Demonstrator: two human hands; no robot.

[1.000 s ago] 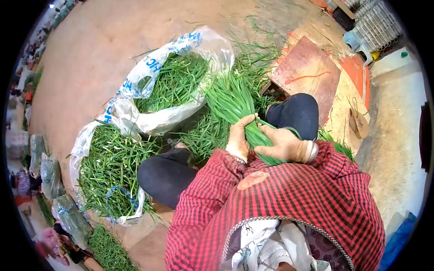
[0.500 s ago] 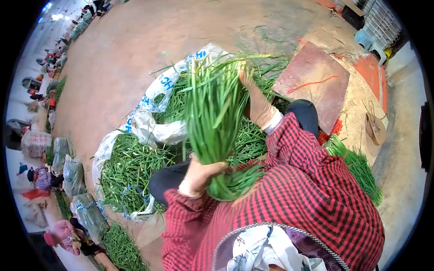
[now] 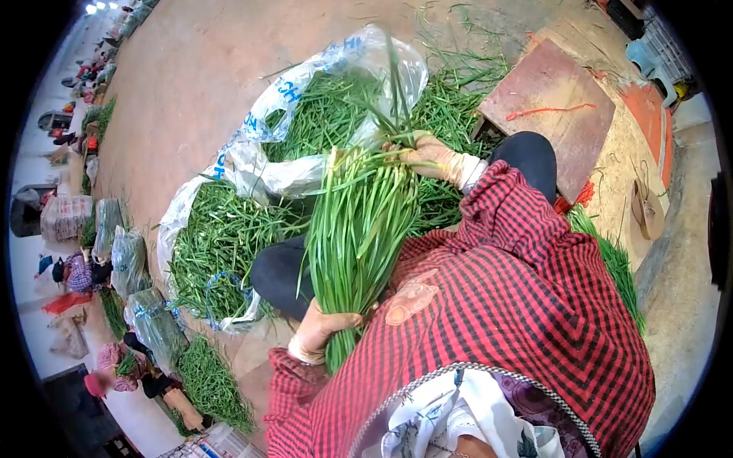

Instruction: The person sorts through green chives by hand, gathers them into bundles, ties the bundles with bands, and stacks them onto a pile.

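The left hand (image 3: 330, 328) had its fingers closed around the near end of the green stalk bundle (image 3: 359, 229); the right hand's (image 3: 427, 155) fingers gripped loose blades (image 3: 395, 95) at its far end.

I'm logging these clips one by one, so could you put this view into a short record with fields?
left hand: grips the green bunch near its lower end
right hand: at the bunch's upper end, pinching loose strands
bunch: long green stalks, pale cut ends up
beyond the bunch: open printed plastic bag with greens inside
right side: reddish board with a red string on it
far left: filled clear bags in a row, other people nearby
unclear: what is tied, if anything
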